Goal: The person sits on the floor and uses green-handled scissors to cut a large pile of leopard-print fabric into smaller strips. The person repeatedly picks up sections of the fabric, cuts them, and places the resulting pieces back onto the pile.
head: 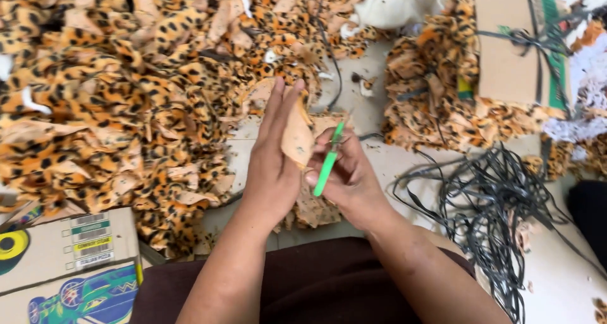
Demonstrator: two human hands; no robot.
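Note:
My left hand (273, 161) holds a small tan fabric piece (297, 138) upright, its plain backing toward me, fingers stretched flat along it. My right hand (346, 175) grips a green-handled thread snipper (327, 161), the blade end pointing up at the edge of the fabric piece. Both hands meet above a floor board, over my dark maroon lap (316, 280). More fabric pieces lie just under my hands.
A big heap of leopard-print fabric pieces (114, 90) fills the left. A tied bundle of the same fabric under cardboard (506, 52) sits at the upper right. Tangled black straps (493, 204) lie to the right. A printed cardboard box (69, 267) stands at the lower left.

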